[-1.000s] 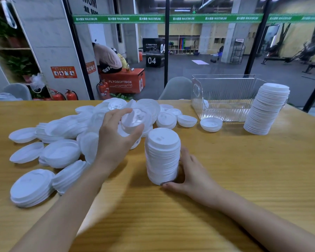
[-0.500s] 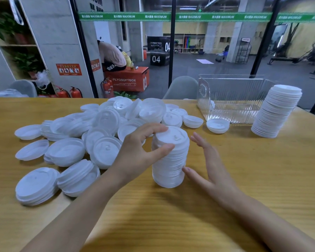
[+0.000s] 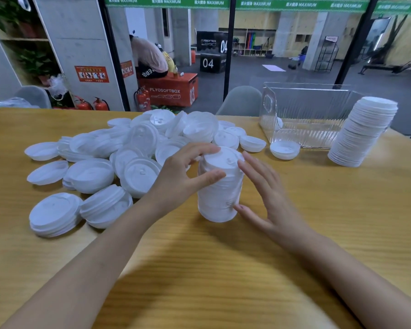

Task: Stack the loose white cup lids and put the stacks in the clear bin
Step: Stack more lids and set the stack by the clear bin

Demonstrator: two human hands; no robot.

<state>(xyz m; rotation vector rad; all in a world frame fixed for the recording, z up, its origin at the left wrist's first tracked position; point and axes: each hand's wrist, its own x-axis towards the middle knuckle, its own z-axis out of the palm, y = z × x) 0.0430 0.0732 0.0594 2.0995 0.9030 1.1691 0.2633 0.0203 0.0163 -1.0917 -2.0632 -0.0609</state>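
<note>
A short stack of white lids [image 3: 220, 193] stands upright on the wooden table [image 3: 223, 269] in front of me. My left hand [image 3: 180, 179] holds its top, fingers curled over the top lid's far rim and thumb on the near side. My right hand [image 3: 268, 193] lies with straight fingers against the stack's right side, thumb near its base. A heap of loose white lids [image 3: 140, 143] spreads to the left. The clear bin [image 3: 304, 115] stands at the back right, with one lid leaning inside at its left end.
A tall leaning lid stack [image 3: 363, 131] stands right of the bin near the table's edge. Single lids [image 3: 284, 149] lie in front of the bin. Small partial stacks [image 3: 55, 213] sit at the near left. A grey chair back [image 3: 241, 100] rises behind the table.
My left hand carried a lid from the heap onto the short stack and now holds its top. My right hand let go of the stack's base and opened against its side.
</note>
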